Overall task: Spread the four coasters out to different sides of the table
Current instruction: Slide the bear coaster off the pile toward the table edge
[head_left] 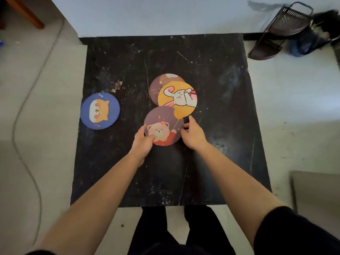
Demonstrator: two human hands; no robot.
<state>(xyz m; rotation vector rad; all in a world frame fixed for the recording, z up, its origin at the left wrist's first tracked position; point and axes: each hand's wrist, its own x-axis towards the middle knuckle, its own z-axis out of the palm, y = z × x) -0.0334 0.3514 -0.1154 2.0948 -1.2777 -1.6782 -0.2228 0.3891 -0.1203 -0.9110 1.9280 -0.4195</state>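
On the black square table (211,74) lie several round coasters. A blue coaster with an orange dog (100,110) sits alone at the left edge. Near the middle, a yellow rabbit coaster (177,97) overlaps a brown coaster (156,85) behind it. A purple bear coaster (162,126) lies in front, overlapping the yellow one's near edge. My left hand (142,142) pinches the bear coaster's near-left rim, thumb on top. My right hand (192,133) touches its right rim with fingers curled at the edge.
A grey cable (24,107) snakes over the floor to the left. A dark metal rack (281,32) and a dark bag (316,35) lie on the floor at the back right. A wooden leg (24,11) stands at the back left. My dark trouser legs are at the table's near edge.
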